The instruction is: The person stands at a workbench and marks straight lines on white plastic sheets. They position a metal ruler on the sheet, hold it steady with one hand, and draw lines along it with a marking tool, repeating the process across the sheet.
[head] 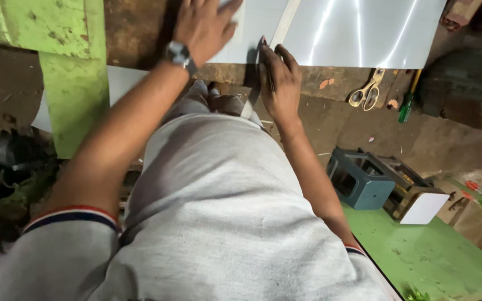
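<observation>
White sheet [364,33]: 1, glossy, on the bench [140,33]; judged light, bendy, slippery, so hold it flat near an edge. Your left hand [205,25] lies spread on it. Your right hand [279,83] grips a pen-like tool [264,53] by the strip [284,22]. 1 pair of scissors [366,92] lies below the sheet.

Pretty dim shot, warm light, with hard glare on the shiny stuff

Long white streaks of glare run down the glossy sheet [364,33] at the top edge, so the light's overhead. The left hand [205,25] drops a dark shadow on the brown bench [135,33]. The left side falls into murky black. Wide-angle stretch bends the corners, and the grey shirt [218,212] up close looks soft.
</observation>
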`<state>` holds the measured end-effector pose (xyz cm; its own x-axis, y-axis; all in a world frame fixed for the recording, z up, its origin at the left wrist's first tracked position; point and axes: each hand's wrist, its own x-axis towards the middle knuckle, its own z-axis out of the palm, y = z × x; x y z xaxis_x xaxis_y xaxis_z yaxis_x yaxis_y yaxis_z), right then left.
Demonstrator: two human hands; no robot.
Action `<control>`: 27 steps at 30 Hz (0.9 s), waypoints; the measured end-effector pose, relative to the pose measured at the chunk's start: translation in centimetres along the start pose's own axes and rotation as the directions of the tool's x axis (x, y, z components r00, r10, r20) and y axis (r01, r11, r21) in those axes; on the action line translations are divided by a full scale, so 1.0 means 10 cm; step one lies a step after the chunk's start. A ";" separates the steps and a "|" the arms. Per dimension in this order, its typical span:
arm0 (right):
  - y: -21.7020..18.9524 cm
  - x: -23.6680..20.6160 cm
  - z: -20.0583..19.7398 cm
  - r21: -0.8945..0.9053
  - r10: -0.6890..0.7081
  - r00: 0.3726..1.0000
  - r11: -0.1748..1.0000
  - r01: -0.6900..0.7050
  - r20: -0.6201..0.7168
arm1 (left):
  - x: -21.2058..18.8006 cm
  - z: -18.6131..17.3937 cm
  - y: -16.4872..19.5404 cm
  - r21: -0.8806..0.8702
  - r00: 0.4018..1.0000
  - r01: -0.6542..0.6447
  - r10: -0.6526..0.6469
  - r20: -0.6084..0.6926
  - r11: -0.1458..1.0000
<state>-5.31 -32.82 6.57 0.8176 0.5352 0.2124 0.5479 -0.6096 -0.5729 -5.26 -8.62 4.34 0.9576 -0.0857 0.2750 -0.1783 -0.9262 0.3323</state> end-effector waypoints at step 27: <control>-0.07 -0.45 -0.24 0.326 0.066 0.998 0.944 -0.057 -0.019 | -1.07 0.12 0.40 -0.166 0.998 -0.045 0.036 -0.053 0.985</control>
<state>-8.92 -36.21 7.91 0.8553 0.4826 0.1887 0.4130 -0.4152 -0.8106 -15.93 -11.90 1.66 0.9372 -0.0997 0.3342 -0.2558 -0.8478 0.4645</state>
